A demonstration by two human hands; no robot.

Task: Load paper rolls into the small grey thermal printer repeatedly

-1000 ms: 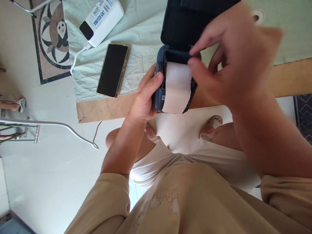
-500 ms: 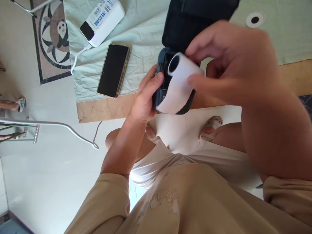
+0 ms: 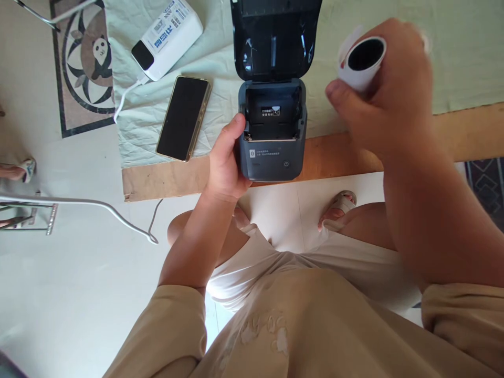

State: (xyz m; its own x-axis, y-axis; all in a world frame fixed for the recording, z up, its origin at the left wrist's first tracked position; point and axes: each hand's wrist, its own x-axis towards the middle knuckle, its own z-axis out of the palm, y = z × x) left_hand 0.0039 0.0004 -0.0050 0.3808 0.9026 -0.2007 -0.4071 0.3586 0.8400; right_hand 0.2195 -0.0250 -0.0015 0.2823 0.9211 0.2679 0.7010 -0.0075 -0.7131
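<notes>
My left hand [image 3: 230, 160] grips the left side of a dark label printer [image 3: 271, 157] at the table's front edge, thumb along its wall. The printer's glossy black lid [image 3: 275, 42] stands swung back, and its paper bay shows a small printed sticker inside with no roll in it. Up to the right, my right hand [image 3: 394, 100] is closed around a white paper roll [image 3: 360, 79], whose dark hollow core faces me. A loose strip of paper curls off the roll's left side. The far end of the roll is hidden by my fingers.
A phone [image 3: 184, 118] lies on the green cloth [image 3: 220, 68] left of the printer. Behind it is a white power bank [image 3: 169, 37] with a white cable [image 3: 126, 94]. The wooden table edge [image 3: 165, 178] runs in front of my knees.
My right hand has lifted the paper roll away from the printer's bay, up and to the right. The printer has been turned upright towards me, still in my left hand.
</notes>
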